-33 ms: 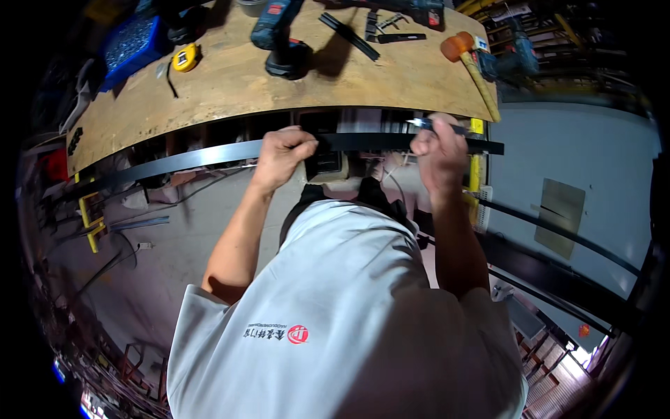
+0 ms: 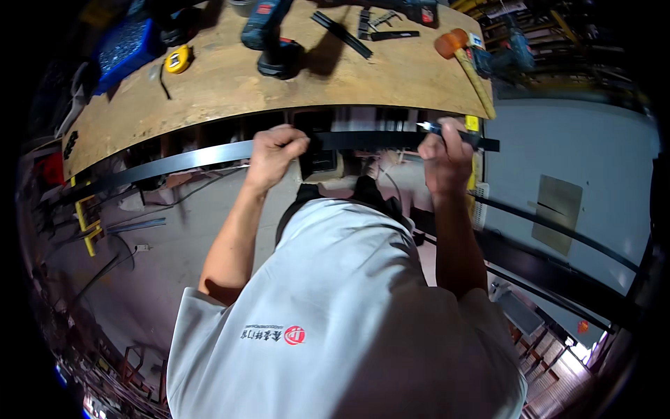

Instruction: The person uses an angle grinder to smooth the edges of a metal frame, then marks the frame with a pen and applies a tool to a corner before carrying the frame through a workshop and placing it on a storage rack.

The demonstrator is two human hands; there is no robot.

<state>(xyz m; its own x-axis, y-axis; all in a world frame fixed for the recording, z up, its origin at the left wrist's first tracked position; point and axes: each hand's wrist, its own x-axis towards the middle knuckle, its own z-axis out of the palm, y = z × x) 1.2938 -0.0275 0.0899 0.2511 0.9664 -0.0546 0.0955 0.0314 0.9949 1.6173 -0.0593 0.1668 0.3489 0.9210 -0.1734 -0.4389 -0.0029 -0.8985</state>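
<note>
A long, dark, flat metal strip (image 2: 202, 156) runs left to right in front of the workbench (image 2: 230, 94), near its front edge. My left hand (image 2: 274, 157) is closed around the strip near its middle. Close to the strip's right end, my right hand (image 2: 447, 157) holds a slim dark tool (image 2: 433, 128) with a bright pointed tip, which looks like a utility knife. The tip points left, just above the strip. Whether the blade touches the strip cannot be made out. My right fingers partly hide the tool's handle.
On the bench lie a cordless drill (image 2: 269, 35), a yellow tape measure (image 2: 178, 59), a mallet (image 2: 469, 63), short black profiles (image 2: 342, 33) and a blue bin (image 2: 129, 52). Yellow stands (image 2: 89, 223) are at the left. Long dark profiles (image 2: 558, 230) extend at the right.
My right hand has shifted slightly right along the strip with the pointed tool. My left hand keeps its grip on the strip. The whole view has slid a little.
</note>
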